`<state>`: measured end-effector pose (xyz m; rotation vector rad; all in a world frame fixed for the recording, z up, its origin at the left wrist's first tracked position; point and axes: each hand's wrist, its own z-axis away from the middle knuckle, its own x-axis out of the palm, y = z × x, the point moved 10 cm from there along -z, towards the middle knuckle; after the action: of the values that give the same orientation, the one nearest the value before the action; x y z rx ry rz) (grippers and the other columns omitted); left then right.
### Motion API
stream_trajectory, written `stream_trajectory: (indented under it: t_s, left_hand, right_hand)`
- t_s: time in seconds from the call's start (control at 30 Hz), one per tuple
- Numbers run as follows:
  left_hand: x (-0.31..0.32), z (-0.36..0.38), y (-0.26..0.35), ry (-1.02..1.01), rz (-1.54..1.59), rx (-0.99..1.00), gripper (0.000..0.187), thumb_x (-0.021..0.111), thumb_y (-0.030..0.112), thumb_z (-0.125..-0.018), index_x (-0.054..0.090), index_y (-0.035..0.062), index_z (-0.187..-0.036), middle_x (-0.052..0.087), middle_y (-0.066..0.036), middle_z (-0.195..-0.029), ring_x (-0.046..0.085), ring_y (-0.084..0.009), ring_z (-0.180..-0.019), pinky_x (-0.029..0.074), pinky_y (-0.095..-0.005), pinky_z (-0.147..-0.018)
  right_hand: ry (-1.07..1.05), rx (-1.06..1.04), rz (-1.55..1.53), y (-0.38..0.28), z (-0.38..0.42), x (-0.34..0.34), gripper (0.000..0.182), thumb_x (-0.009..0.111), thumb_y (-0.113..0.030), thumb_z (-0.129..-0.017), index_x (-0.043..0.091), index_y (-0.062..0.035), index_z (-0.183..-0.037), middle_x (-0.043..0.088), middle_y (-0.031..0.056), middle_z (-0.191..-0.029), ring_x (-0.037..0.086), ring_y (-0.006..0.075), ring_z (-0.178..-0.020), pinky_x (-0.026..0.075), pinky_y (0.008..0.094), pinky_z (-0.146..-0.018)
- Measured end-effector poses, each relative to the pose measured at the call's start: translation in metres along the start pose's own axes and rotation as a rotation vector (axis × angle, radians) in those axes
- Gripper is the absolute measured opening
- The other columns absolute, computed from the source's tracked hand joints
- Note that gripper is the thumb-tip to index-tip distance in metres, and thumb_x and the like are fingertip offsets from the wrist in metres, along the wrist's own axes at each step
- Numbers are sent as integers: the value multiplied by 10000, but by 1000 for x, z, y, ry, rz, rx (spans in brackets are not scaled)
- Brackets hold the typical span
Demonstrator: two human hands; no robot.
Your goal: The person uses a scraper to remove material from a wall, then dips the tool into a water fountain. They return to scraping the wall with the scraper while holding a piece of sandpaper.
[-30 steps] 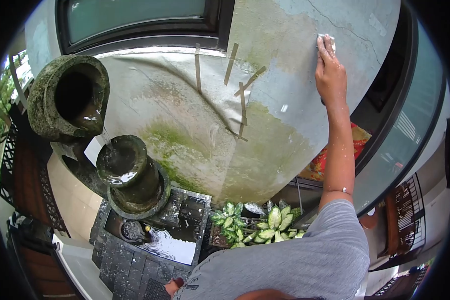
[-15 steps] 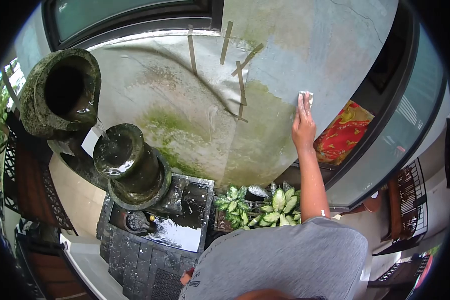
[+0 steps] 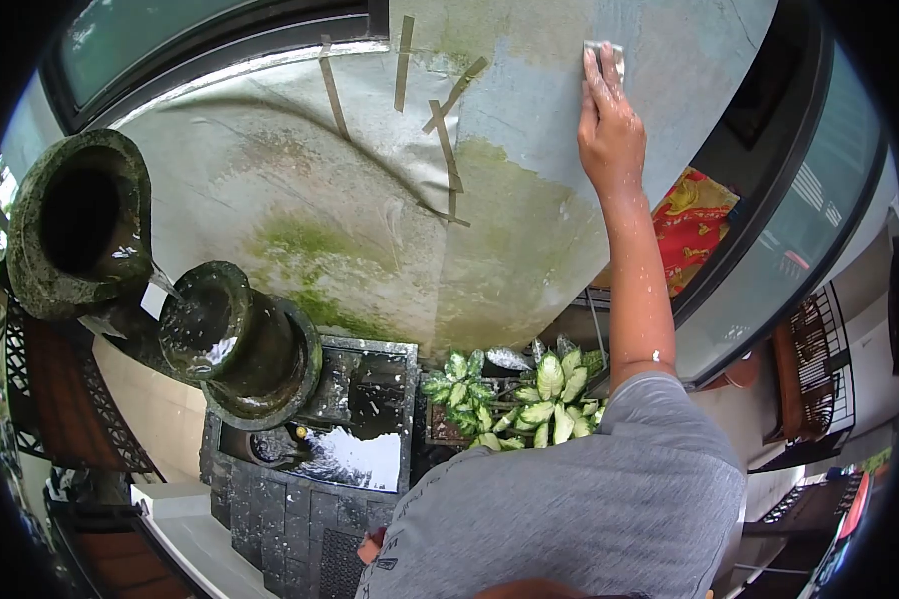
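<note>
High on the patchy wall (image 3: 539, 110), my right hand (image 3: 611, 130) presses a small flat scraper (image 3: 617, 58) to the blue-grey surface. Its fingers lie stretched along the tool and hide most of it; only a straight pale edge and one side show. White flecks dot the hand and forearm. Of my left hand (image 3: 370, 549), just a small part shows low beside the grey shirt, near something dark red; its fingers are hidden. Left of the scraper, a loose pale sheet (image 3: 370, 140) hangs on the wall with strips of brown tape (image 3: 448, 150).
A stone jar fountain (image 3: 240, 334) pours into a square basin (image 3: 410, 419) at the left. Leafy potted plants (image 3: 549, 394) stand at the wall's foot. A dark-framed window (image 3: 799, 210) is on the right, with red-gold cloth (image 3: 691, 230) behind. Flecks cover the dark floor tiles (image 3: 280, 529).
My right hand has moved up the wall with the scraper, the arm reaching further out. The view has shifted slightly. My left hand stays low by the shirt.
</note>
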<state>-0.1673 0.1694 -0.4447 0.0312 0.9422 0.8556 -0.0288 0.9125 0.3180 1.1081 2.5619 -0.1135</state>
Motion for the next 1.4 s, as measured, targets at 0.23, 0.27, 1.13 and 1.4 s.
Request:
stream_trajectory:
  t_s: [0.23,0.27,1.13,1.4]
  left_hand:
    - [43,-25,-31,-158,284,0,488,715,351,-940,767,-129,-1007,788,-187,-855,725,-259,-740,552,-400,-718]
    - [51,-30,-27,-199,353,16,495,717,342,-943,761,-148,-993,788,-178,-829,720,-234,-723,548,-388,-705]
    - [10,-63,38,-57,1,201,474,759,378,-932,783,-80,-1052,782,-249,-961,755,-354,-851,557,-453,-776]
    - [-14,-48,56,16,60,278,409,724,343,-958,796,-49,-1048,793,-211,-934,758,-327,-835,563,-431,-786]
  right_hand:
    - [-178,222,-6,9,79,12,588,532,11,-981,520,-149,-1546,448,92,-1628,557,359,-1366,561,473,-1028]
    - [-175,228,-2,9,65,14,588,532,11,-981,520,-149,-1546,448,92,-1628,557,359,-1366,561,473,-1028]
    - [-197,160,-119,34,96,26,563,557,-16,-1004,556,-229,-1525,443,4,-1638,581,334,-1347,606,434,-959]
    - [68,-3,-66,-2,-33,1,525,583,-28,-991,584,-165,-1498,484,62,-1606,647,355,-1251,599,437,-949]
